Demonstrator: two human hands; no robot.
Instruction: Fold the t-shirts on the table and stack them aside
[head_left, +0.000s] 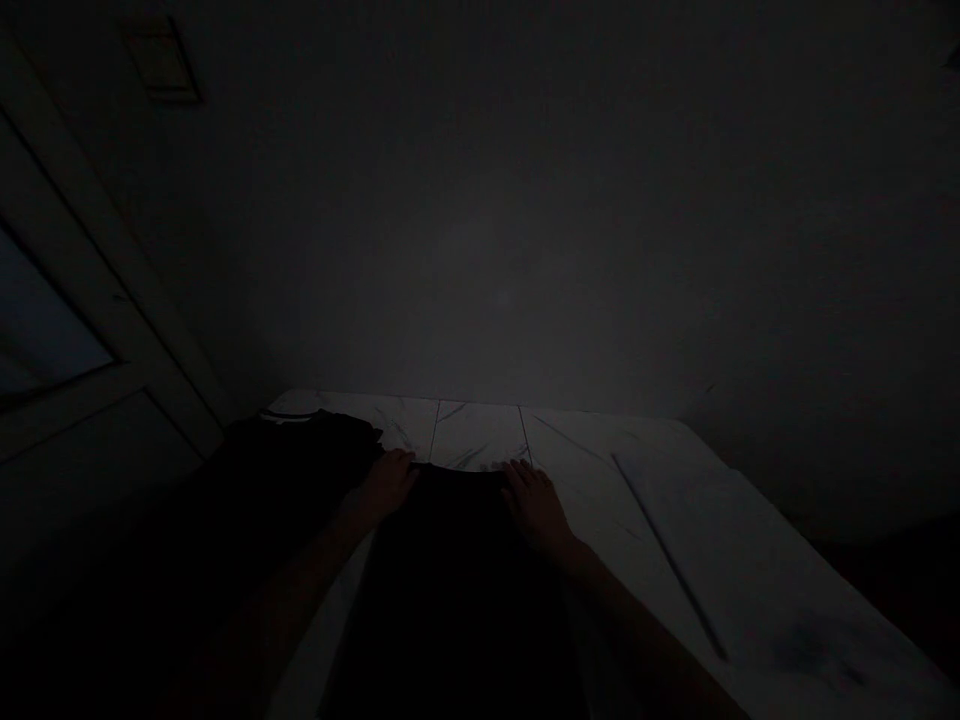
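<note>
A black garment [465, 580] lies lengthwise on a white marble-patterned table [480, 430], its far edge slightly curved. In this dim light I cannot make out what kind of garment it is. At its far left corner rests my left hand [388, 485], fingers stretched forward over the cloth. My right hand [538, 503] lies on the far right corner, fingers extended and a little apart. A black T-shirt [300, 470] with its collar at the far end is spread out to the left, close to my left hand. Shadow hides the lower parts of both garments.
On the right side of the table is a long thin dark strip [671, 555], beside a pale flat sheet-like area [750, 560]. A plain wall [480, 220] rises behind the table. At left stands a framed door [135, 340], and a small frame [161, 60] hangs above.
</note>
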